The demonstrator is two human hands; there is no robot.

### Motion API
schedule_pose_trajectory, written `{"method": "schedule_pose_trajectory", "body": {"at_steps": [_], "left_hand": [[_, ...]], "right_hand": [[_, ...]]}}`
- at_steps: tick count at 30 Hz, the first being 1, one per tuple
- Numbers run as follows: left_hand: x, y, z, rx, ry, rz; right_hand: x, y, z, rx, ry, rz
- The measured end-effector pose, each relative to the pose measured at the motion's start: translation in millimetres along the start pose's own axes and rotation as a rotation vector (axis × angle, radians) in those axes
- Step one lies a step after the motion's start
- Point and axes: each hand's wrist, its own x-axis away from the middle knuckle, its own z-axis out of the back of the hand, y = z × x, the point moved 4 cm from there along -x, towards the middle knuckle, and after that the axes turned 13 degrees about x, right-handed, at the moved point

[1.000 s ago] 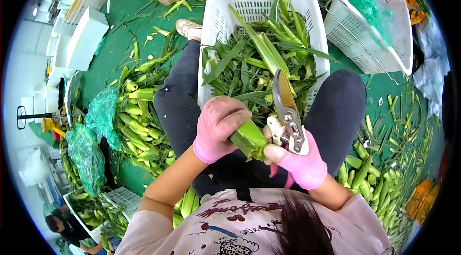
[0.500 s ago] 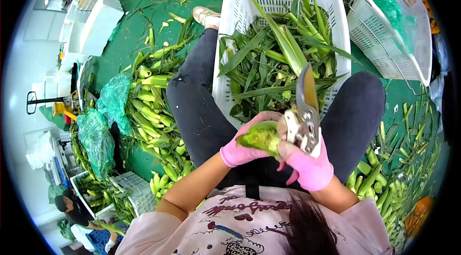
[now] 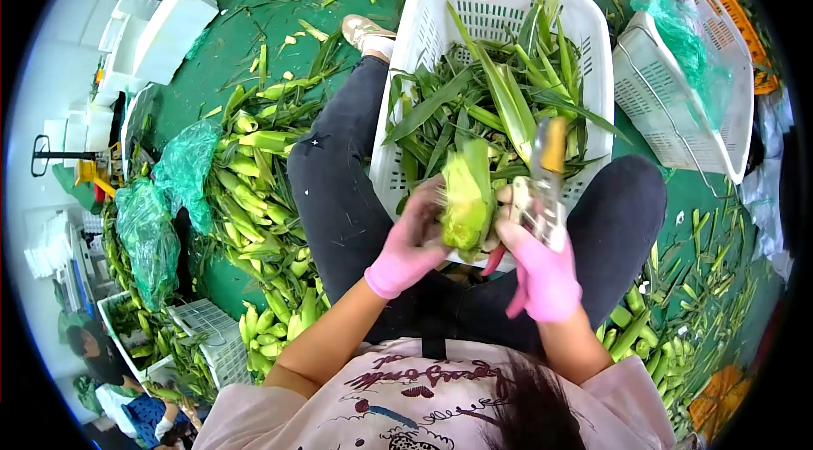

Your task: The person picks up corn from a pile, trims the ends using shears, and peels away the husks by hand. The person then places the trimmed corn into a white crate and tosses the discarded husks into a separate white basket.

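Observation:
Both hands wear pink gloves. My left hand [image 3: 415, 242] is around the left side of a green corn ear [image 3: 466, 200], whose husk is blurred by motion. In my right hand [image 3: 538, 268] is a pair of pruning shears [image 3: 542, 187], its blades pointing up and away from me, also blurred. The fingertips of my right hand are close to the right side of the ear. A white crate [image 3: 598, 60] full of cut leaves and husks [image 3: 440, 111] stands between my legs, beyond the hands.
Piles of corn [image 3: 254, 204] lie on the green floor [image 3: 229, 35] to the left, with more corn [image 3: 669, 365] at lower right. A white crate [image 3: 669, 103] with green plastic is at upper right. Another person [image 3: 110, 357] is at lower left.
The corn ear has turned from lying sideways to standing upright in my left hand. The shears have moved slightly, and the view has shifted a little.

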Motion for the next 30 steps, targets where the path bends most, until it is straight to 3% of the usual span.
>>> {"method": "schedule_pose_trajectory", "body": {"at_steps": [1,2,5,8,9,11,12,14,15,16,17,18,19,20,22,24,26,30], "left_hand": [[-4.1,-3.2,-0.3,-0.060,-0.086,0.074],[-5.0,-10.1,-6.6,0.051,-0.047,0.187],[-17.6,-2.4,-29.4,0.017,-0.207,0.127],[-29.2,9.1,-30.8,-0.291,-0.395,-0.051],[-30.4,15.5,-34.3,-0.416,-0.466,-0.070],[-30.9,23.8,-38.0,-0.371,-0.506,-0.097],[-30.5,26.8,-37.6,-0.352,-0.524,-0.106],[-29.9,30.5,-36.4,-0.509,-0.575,-0.118],[-27.7,32.6,-38.3,-0.534,-0.569,-0.087],[-25.7,33.8,-39.6,-0.558,-0.563,-0.056],[-25.2,34.4,-39.7,-0.571,-0.572,-0.035],[-25.9,38.0,-35.4,-0.477,-0.472,-0.062],[-25.7,41.5,-30.1,-0.385,-0.369,-0.090],[-25.2,45.3,-25.3,-0.296,-0.264,-0.120],[-15.9,48.8,-16.7,-0.473,0.141,0.008],[0.0,38.4,-24.4,-0.350,0.201,-0.005],[5.9,51.1,-51.3,-0.568,0.189,-0.113],[-7.8,47.8,-49.6,-0.815,0.211,-0.355]], "right_hand": [[-7.8,13.9,1.3,0.000,0.001,-0.059],[-16.9,25.9,5.1,-0.001,0.011,-0.109],[-9.9,41.8,17.8,0.072,0.000,-0.124],[9.1,29.1,31.9,0.192,0.019,-0.163],[12.6,28.4,37.4,0.243,0.122,-0.108],[17.7,19.9,44.0,0.372,0.265,0.052],[15.0,9.7,37.7,0.362,0.203,0.185],[12.3,14.0,27.8,0.376,0.101,0.231],[8.0,11.6,24.7,0.631,0.049,0.334],[5.4,8.8,21.0,0.739,0.004,0.310],[2.5,15.9,20.0,0.583,0.018,0.253],[-0.8,22.9,18.4,0.426,0.031,0.195],[0.6,18.5,15.9,0.264,-0.005,0.007],[2.5,22.7,16.7,0.129,0.012,0.000],[2.9,19.0,12.2,0.025,0.055,-0.020],[2.8,29.0,7.5,-0.017,0.151,0.003],[4.1,38.6,6.0,0.097,0.168,0.028],[8.3,35.2,7.1,0.056,0.121,0.064]]}}
